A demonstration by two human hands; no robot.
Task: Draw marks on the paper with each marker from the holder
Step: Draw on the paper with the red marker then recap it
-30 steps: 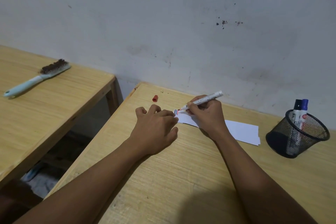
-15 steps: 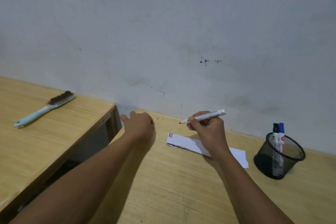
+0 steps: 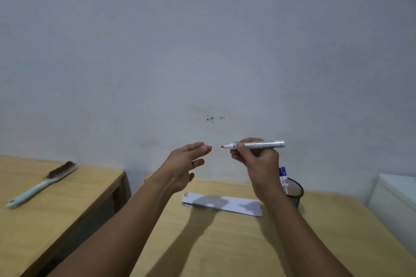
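A pale grey wall fills most of the scene, with a few dark specks low on it. Below it stand two wooden counters: the nearer counter carries the work, and the left counter holds a light blue brush lying at a slant. A white paper strip lies flat on the nearer counter, with small red and blue marks at its left end. To its right stands a black mesh holder with two markers upright inside. Both hands are raised above the paper. The right hand has its grip wrapped around a silver marker, red tip pointing left. The left hand pinches the red cap at its fingertips, just apart from that tip.
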